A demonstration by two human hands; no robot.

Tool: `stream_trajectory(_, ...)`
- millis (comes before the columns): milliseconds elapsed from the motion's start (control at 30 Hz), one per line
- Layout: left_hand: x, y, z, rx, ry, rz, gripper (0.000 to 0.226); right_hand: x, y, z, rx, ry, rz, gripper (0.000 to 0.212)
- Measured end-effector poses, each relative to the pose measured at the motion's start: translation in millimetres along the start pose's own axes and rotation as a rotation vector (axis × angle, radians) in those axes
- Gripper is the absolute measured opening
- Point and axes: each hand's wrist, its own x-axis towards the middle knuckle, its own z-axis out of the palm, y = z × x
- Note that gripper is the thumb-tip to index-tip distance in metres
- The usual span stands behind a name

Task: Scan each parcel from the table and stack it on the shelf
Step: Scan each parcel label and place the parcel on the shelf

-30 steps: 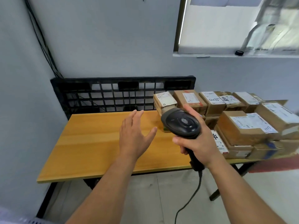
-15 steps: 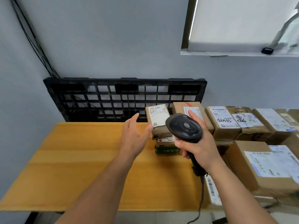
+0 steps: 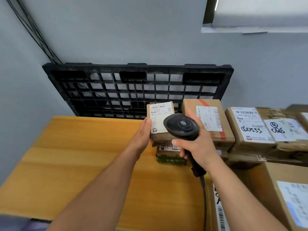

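Yellow table [image 3: 75, 164] fronts a black pallet [image 3: 108, 68]; just before the pallet, the top parcel [image 3: 160, 139] meets the left hand [image 3: 141, 135], grip uncertain. Right hand [image 3: 200, 145], fingers curled, clasps the scanner [image 3: 181, 126]. Likely the scanning step: aim at its label [image 3: 159, 119].

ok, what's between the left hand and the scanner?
A small labelled parcel, seen in the head view: the left hand touches its left side, and the scanner in the right hand covers its right edge.
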Motion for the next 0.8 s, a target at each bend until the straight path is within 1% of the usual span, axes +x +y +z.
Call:
stream_trajectory(67,1.1,-4.5,-0.3,-0.05,-0.022,-0.007,0.057,1.1,2.1,1.8,0.016,-0.004,0.001,0.094)
stream_trajectory(133,-1.7,-7.3,-1.9,-0.094,-0.033,0.025,0.049,-1.6,2.2,4.1,0.027,-0.006,0.002,0.094)
stream_trajectory(200,-9.4,-8.4,-5.8,-0.128,-0.047,0.05,0.046,-8.2,1.5,6.0,0.026,-0.008,-0.007,0.094)
stream_trajectory(267,-16.1,-12.9,-11.3,-0.198,-0.044,0.053,0.056,-14.8,0.6,6.6,0.026,-0.005,-0.01,0.094)
stream_trajectory(333,-28.8,-14.3,-21.5,-0.264,-0.042,0.066,0.076,-25.5,-3.8,9.3,0.03,-0.006,-0.011,0.094)
stream_trajectory(400,-42.3,-15.0,-34.4,-0.269,-0.072,0.115,0.092,-37.0,-11.4,15.4,0.043,-0.013,-0.016,0.095)
stream_trajectory(467,-58.2,-15.0,-48.7,-0.255,-0.09,0.155,0.102,-50.7,-22.2,24.4,0.05,-0.013,-0.027,0.096)
stream_trajectory(567,-81.2,-21.4,-74.8,-0.23,-0.054,0.21,0.107,-77.1,-42.9,43.1,0.071,-0.014,-0.086,0.098)
stream_trajectory(667,-105.8,-29.2,-101.9,-0.207,-0.015,0.234,0.111,-107.1,-66.5,67.3,0.129,-0.057,-0.158,0.101)
stream_trajectory(800,-134.0,-41.3,-135.0,-0.179,0.049,0.259,0.12,-141.5,-86.0,99.9,0.201,-0.121,-0.202,0.097)
